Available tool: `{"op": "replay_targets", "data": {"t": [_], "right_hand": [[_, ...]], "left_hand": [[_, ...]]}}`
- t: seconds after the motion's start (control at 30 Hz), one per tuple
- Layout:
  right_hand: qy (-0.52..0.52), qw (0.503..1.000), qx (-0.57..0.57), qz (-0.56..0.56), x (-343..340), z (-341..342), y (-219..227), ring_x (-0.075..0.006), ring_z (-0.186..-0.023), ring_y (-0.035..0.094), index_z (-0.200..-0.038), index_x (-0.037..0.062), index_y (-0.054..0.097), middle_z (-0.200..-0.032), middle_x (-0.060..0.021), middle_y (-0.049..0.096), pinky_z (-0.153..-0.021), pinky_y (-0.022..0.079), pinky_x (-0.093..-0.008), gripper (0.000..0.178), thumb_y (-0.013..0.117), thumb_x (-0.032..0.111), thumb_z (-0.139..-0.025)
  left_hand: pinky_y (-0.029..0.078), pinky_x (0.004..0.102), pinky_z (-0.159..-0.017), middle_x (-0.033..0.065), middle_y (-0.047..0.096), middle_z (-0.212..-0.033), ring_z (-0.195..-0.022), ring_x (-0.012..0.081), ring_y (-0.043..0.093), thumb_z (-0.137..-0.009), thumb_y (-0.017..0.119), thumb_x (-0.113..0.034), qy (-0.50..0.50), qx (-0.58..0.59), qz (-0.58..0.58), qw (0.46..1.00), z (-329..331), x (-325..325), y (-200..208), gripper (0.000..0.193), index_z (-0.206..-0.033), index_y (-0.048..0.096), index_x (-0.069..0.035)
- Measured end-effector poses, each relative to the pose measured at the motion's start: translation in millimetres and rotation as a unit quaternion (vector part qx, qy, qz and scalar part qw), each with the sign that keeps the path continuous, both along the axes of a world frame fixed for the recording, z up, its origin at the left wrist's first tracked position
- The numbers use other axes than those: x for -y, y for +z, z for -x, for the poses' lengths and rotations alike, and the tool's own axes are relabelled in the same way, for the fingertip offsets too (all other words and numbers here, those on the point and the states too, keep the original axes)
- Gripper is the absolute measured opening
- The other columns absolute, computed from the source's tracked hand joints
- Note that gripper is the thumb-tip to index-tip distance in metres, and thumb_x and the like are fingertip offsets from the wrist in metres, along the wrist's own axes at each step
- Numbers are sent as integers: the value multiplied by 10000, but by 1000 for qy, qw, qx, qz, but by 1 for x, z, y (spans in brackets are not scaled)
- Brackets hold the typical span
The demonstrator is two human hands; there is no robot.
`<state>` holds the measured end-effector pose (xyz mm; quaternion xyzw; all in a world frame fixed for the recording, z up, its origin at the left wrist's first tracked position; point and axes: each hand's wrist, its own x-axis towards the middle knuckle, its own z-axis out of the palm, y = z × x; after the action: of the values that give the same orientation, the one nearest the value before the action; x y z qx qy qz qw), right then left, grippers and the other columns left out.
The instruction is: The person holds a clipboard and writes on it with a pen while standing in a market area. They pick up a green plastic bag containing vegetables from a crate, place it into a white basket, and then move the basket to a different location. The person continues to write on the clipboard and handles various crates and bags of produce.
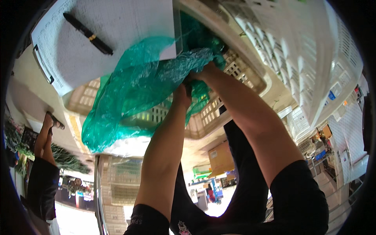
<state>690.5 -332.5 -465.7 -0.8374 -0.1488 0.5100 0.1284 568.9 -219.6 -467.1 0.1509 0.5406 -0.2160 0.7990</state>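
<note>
A thin, see-through green plastic bag (129,94) spreads over a beige slatted crate (260,80), its loose end draping over the near left rim. My left hand (184,93) and my right hand (204,73) are close together at the bag's gathered part, above the crate. Both hands look closed on the plastic, though the folds and shadow hide most of the fingers. Under the bag's upper edge lies a clipboard with a printed sheet (129,23). A black pen with a gold band (88,33) rests on that sheet.
White slatted crates (290,51) stand stacked at the right. Another person's leg and sandalled foot (49,129) show at the far left. A cardboard box (220,158) is below, beside my leg. Dark green leafy stems (68,158) lie at the lower left.
</note>
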Motion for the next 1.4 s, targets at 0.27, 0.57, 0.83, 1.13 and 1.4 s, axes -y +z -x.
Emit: {"op": "replay_targets", "data": {"t": [0.27, 0.57, 0.83, 1.13, 1.4], "right_hand": [[48, 984, -120, -121, -13, -46, 41, -372, -1323, 453, -1329, 168, 614, -1409, -147, 535, -1141, 335, -464, 890, 887, 512, -555], [-208, 906, -179, -321, 16, -48, 27, -312, -1230, 539, -1309, 105, 621, -1313, -120, 615, -1062, 424, -416, 747, 894, 393, -676], [-211, 899, -255, -287, 2, -30, 56, -283, -1233, 550, -1333, 113, 608, -1354, -99, 606, -1054, 427, -398, 772, 901, 401, -679], [-107, 947, -292, -79, -5, -51, 164, -293, -1083, 652, -1223, 93, 679, -1176, -156, 696, -941, 510, -368, 807, 858, 607, -628], [-94, 922, -305, -219, 1, -30, 212, -327, -957, 688, -1081, 30, 720, -1037, -200, 719, -829, 539, -384, 748, 897, 546, -570]], "left_hand": [[428, 356, -1041, 27, 635, -1215, -1136, 194, 577, -1050, 444, -367, 81, 52, 10, 995, -9, 1, 37, 359, -1271, 583, -120], [427, 384, -1047, 72, 631, -1261, -1163, 251, 571, -1014, 467, -383, 66, -1, 30, 997, -2, -7, 16, 421, -1292, 590, -92], [435, 417, -1076, 92, 541, -1386, -1247, 272, 533, -1019, 414, -503, 34, -47, -17, 998, -10, -17, 57, 559, -1419, 476, -117], [411, 429, -1106, 85, 516, -1396, -1285, 291, 488, -1016, 475, -470, 7, -16, -54, 998, 0, -20, 141, 581, -1457, 389, -101], [416, 437, -1080, 126, 453, -1451, -1300, 305, 476, -1006, 511, -490, -39, -10, -207, 977, 32, -20, 206, 649, -1474, 304, -91]]}}
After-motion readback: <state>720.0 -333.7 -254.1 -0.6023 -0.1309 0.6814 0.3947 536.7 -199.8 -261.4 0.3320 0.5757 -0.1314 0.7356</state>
